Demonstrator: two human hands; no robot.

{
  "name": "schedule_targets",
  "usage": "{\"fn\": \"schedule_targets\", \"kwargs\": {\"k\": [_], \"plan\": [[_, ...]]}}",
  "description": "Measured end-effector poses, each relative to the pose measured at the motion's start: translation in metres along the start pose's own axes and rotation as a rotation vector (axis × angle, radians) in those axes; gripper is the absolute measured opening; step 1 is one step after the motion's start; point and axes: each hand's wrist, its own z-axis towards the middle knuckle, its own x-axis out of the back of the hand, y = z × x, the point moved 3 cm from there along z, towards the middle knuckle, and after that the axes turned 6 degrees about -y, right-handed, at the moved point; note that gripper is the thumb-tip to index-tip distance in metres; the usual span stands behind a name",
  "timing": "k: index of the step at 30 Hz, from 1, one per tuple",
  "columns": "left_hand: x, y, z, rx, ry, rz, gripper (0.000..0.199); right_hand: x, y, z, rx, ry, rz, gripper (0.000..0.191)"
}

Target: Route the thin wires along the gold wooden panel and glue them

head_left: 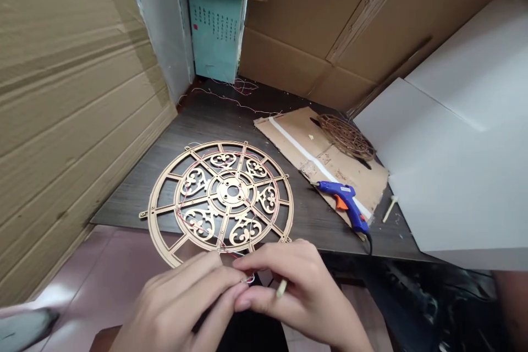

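Near the table's front edge, my left hand (185, 300) is closed, its thumb and fingertips pinching the ends of thin red and white wires (248, 279). Facing it, my right hand (295, 283) curls its fingers close to the same wire ends, thumb and forefinger slightly apart. A short pale stick (281, 288) pokes out of the right hand's grip. Just beyond both hands lies a round wooden openwork wheel (233, 191) with spokes and scroll cutouts. Thin red wire is strung around its rings, and its near rim overhangs the table edge, partly hidden by my hands.
A blue glue gun (344, 201) with an orange trigger rests partly on a cardboard sheet (307, 140). On the sheet's far end lies a darker openwork disc (346, 136). A small pale T-shaped piece (390, 209) is at right. Loose wires (243, 104) lie behind; cardboard walls (82, 93) enclose the table.
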Motion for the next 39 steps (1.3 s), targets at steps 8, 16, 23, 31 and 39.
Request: {"fn": "schedule_targets", "kwargs": {"k": [8,16,23,31,39], "plan": [[-0.005,0.011,0.029,0.053,0.040,-0.039,0.021,0.029,0.004,-0.005,-0.030,-0.123,0.000,0.010],[-0.001,0.011,0.031,0.042,0.050,-0.035,0.015,0.045,0.004,-0.017,-0.085,0.238,-0.120,0.006],[0.006,0.007,0.021,-0.015,0.110,0.016,0.022,0.049,0.009,-0.021,-0.129,0.279,-0.142,0.005],[-0.004,-0.006,0.025,-0.130,-0.105,0.256,0.024,0.055,0.031,-0.025,-0.235,0.436,-0.255,0.004],[-0.007,-0.012,0.019,-0.050,-0.110,0.130,0.018,0.047,0.067,-0.033,-0.386,0.558,-0.090,0.017]]}}
